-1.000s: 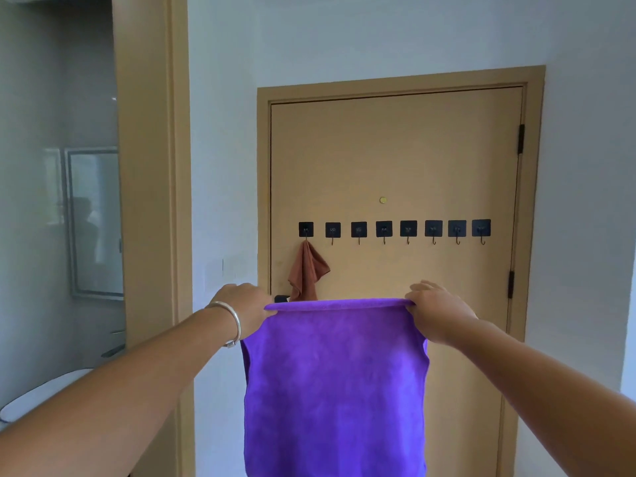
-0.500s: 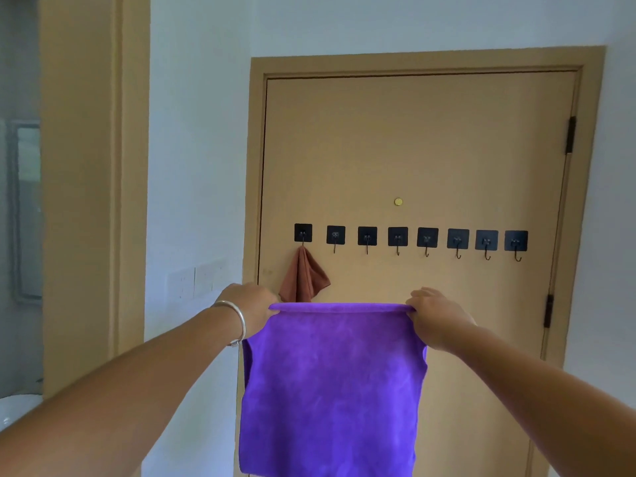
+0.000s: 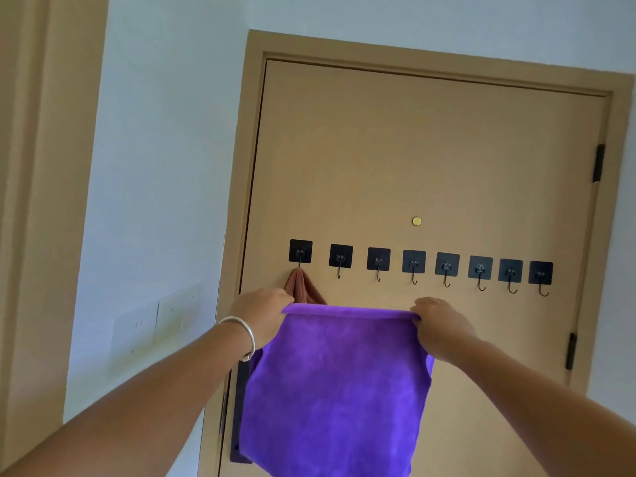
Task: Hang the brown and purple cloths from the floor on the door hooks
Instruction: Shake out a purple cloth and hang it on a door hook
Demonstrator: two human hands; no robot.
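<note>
No text, label, brand, number or sign can be read anywhere. The black hook plates (image 3: 414,261) on the door (image 3: 430,149) carry only small pale marks above each hook, too blurred to make out, and the wall plates (image 3: 156,325) left of the door show only tiny dark specks.

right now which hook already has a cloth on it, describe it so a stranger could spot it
On the tan door runs a row of eight black square hooks. Take the leftmost hook, nearest the left door frame. It alone carries the brown cloth; the other seven are bare.
</note>
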